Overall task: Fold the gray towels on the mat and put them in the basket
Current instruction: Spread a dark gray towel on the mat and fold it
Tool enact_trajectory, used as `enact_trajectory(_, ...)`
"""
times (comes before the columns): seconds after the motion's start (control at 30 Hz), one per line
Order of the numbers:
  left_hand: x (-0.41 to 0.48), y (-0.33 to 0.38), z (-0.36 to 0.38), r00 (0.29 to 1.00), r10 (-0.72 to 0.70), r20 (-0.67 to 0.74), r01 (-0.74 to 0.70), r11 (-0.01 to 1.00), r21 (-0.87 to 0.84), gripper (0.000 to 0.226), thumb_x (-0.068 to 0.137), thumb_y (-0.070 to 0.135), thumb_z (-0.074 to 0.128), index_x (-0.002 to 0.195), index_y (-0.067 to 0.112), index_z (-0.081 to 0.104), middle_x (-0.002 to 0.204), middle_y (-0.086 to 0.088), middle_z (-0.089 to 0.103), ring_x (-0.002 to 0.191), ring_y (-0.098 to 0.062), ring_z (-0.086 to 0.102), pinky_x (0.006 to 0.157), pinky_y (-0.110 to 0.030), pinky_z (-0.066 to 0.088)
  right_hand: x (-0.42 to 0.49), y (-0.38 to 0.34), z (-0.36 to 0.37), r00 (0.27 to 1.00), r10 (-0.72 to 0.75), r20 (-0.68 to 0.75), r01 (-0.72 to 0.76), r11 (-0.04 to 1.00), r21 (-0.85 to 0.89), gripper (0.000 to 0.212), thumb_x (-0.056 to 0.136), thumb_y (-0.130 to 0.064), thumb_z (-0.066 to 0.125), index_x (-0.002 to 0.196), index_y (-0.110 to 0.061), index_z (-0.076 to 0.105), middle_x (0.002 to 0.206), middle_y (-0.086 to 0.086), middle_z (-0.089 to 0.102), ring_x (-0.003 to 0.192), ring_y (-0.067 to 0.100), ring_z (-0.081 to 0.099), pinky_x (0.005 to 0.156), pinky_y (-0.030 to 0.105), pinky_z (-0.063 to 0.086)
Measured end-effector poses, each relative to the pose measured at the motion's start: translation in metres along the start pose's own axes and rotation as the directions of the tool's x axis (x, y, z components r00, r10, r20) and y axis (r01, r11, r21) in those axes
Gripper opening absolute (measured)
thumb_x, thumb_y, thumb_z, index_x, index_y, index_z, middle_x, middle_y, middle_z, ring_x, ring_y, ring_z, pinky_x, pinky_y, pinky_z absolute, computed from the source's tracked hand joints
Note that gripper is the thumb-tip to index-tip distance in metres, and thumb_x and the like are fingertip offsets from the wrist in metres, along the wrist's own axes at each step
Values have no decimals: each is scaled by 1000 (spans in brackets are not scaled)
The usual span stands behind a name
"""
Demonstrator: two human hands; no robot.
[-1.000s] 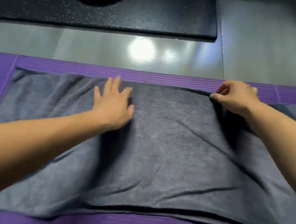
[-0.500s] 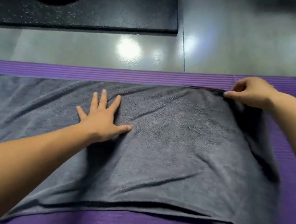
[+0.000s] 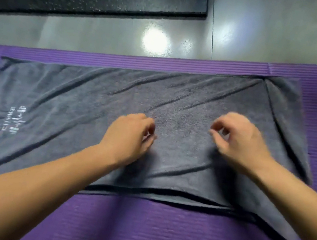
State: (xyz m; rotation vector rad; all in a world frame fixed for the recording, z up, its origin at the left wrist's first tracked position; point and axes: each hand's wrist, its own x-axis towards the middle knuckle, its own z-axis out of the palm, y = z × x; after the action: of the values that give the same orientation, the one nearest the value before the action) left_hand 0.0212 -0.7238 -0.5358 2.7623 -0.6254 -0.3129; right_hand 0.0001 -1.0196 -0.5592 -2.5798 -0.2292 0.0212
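A gray towel (image 3: 93, 110) lies flat on a purple mat (image 3: 157, 232), its long axis running left to right beneath both hands. The left hand (image 3: 130, 134) and right hand (image 3: 238, 144) hang side by side over its middle. The right's fingers curl loosely, thumb and forefinger apart, pinching nothing. The left's curl under and are blurred, so contact with the cloth cannot be told. The towel's right end lies near the right hand, while its left end lies well beyond the left hand.
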Motion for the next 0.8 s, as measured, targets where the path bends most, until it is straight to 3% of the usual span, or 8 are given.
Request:
enact_trajectory(0.1,-65,-2,11,988,149,30,-148,989,-27,22,93,40,56,78,25,61,76,5,57,71,-25,59,60,-33,47,-79,-53,36,963,-163,216,131,979,155,12,90,-36,60,85,-26,64,82,-10,54,79,15,56,70,29,47)
enact_trajectory(0.17,-107,-16,25,975,216,48,-215,976,-28,22,95,40,57,81,25,66,79,5,58,72,-24,58,60,-34,48,-112,-64,60,948,-205,243,177,975,132,15,92,-40,59,87,-27,65,86,-9,56,80,17,55,69,31,47)
enact_trajectory(0.3,-165,-41,51,978,211,6,-210,977,-27,13,94,38,64,99,29,71,98,4,60,84,-22,58,67,-37,47,-137,-70,82,978,-131,160,135,991,-20,16,85,-44,71,90,-29,69,91,-8,55,82,19,51,70,31,31)
enact_trajectory(0.43,-172,-47,62,990,137,-27,-138,990,-41,27,91,42,62,110,27,73,102,2,59,86,-22,55,69,-36,47,-149,-76,89,999,-27,39,30,996,-86,19,79,-38,81,92,-27,73,92,-5,53,83,21,51,75,30,23)
enact_trajectory(0.6,-157,-48,60,999,29,-18,-31,987,-157,26,83,46,66,95,26,76,90,5,62,79,-23,61,68,-39,53,-145,-79,94,996,66,-53,-72,990,-117,15,83,-39,69,89,-27,74,89,-1,54,81,25,52,74,32,23)
enact_trajectory(0.7,-151,-45,57,999,34,-24,-36,996,-83,19,78,41,74,89,26,78,87,4,63,78,-26,60,67,-37,49,-143,-81,92,996,68,-65,-76,989,-128,13,82,-38,68,86,-27,74,89,-1,54,82,26,53,76,33,26)
enact_trajectory(0.8,-147,-45,52,992,117,-54,-117,993,12,15,87,37,65,87,29,77,87,5,61,79,-26,58,65,-35,42,-145,-81,86,997,62,-36,-67,989,-130,9,80,-36,76,84,-28,74,90,-1,53,84,26,52,78,35,26)
